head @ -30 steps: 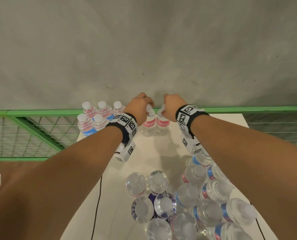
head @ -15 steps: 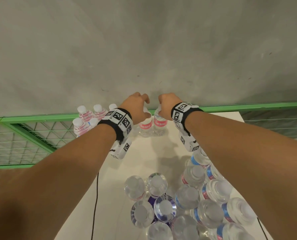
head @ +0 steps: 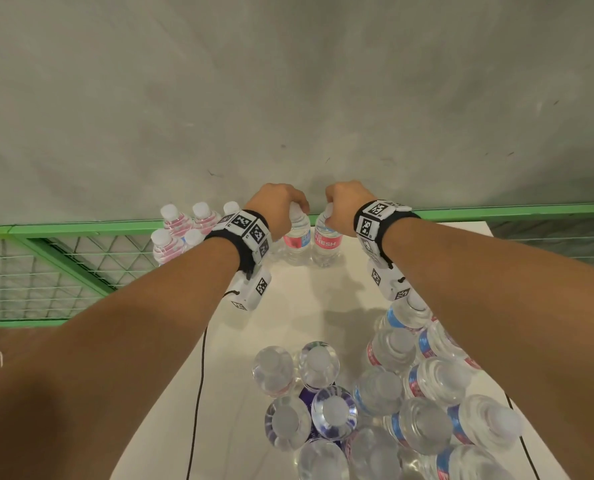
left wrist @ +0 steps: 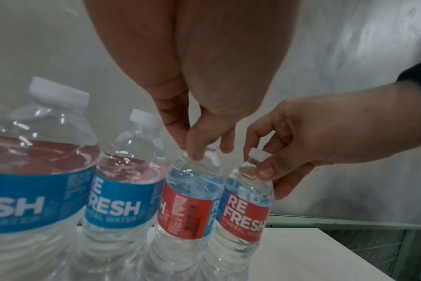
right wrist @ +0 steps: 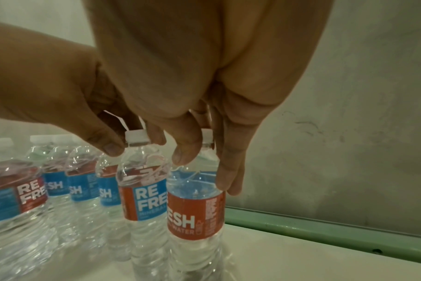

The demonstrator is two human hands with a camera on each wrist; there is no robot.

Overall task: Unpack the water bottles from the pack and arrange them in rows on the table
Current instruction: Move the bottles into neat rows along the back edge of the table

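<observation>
Two clear water bottles with red labels stand side by side at the far edge of the white table (head: pixel 306 306). My left hand (head: pixel 278 206) pinches the neck of the left bottle (head: pixel 297 240) from above; the fingertips (left wrist: pixel 195 154) show on its shoulder. My right hand (head: pixel 347 206) pinches the top of the right bottle (head: pixel 326 240), thumb and fingers around its cap (right wrist: pixel 207 134). To their left, several placed bottles (head: pixel 184 226) stand in rows. The opened pack of bottles (head: pixel 375 410) stands near me on the table.
A green rail (head: pixel 496 213) runs along the table's far edge, in front of a grey wall. Green mesh fencing (head: pixel 46 265) lies to the left. A black cable (head: pixel 200 375) hangs along the table's left edge. Bare table lies between the pack and the far bottles.
Both hands keep hold of the two bottle tops at the far edge. Only the head view has shifted slightly.
</observation>
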